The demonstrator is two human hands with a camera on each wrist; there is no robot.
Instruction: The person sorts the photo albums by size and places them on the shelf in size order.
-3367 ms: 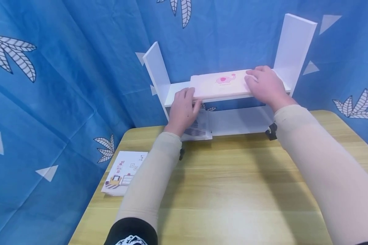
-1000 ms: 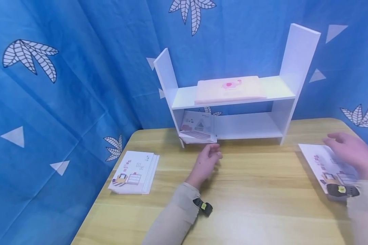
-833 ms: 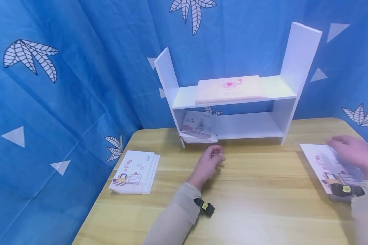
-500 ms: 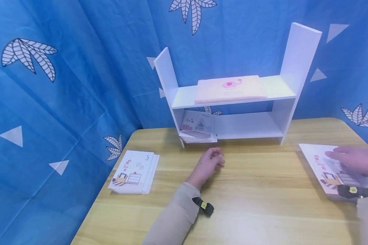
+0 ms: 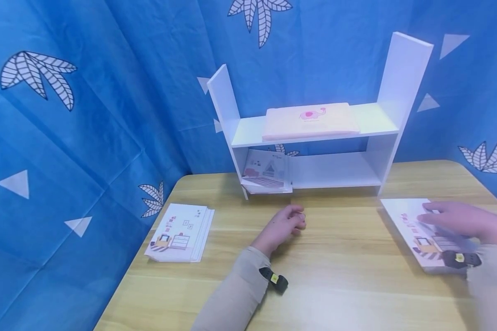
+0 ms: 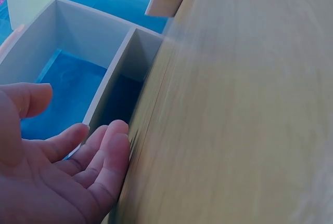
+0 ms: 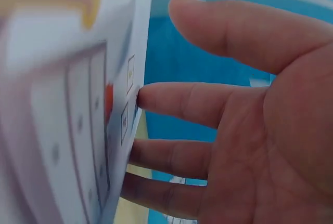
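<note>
My right hand [image 5: 464, 220] is over the far right part of a white book [image 5: 412, 230] with a printed room drawing, lying on the table at the right. In the right wrist view, straight fingers [image 7: 182, 102] meet the edge of that book, and the thumb stands apart from it. My left hand [image 5: 279, 227] rests on the table before the shelf, fingers loosely bent and nothing in them. A white two-level shelf [image 5: 335, 170] stands at the back. On its upper board lies a pale pink book [image 5: 310, 124] with an elephant picture.
Several thin books [image 5: 267, 172] lean at the left end of the shelf's lower level. A white stack of books [image 5: 178, 234] with the same room drawing lies on the table [image 5: 335, 285] at the left. A blue curtain [image 5: 107, 92] hangs behind.
Both hands have come off the pink book on the shelf. Left has settled on the table; right has gone to the white book, which has just slid a little leftward with it.
</note>
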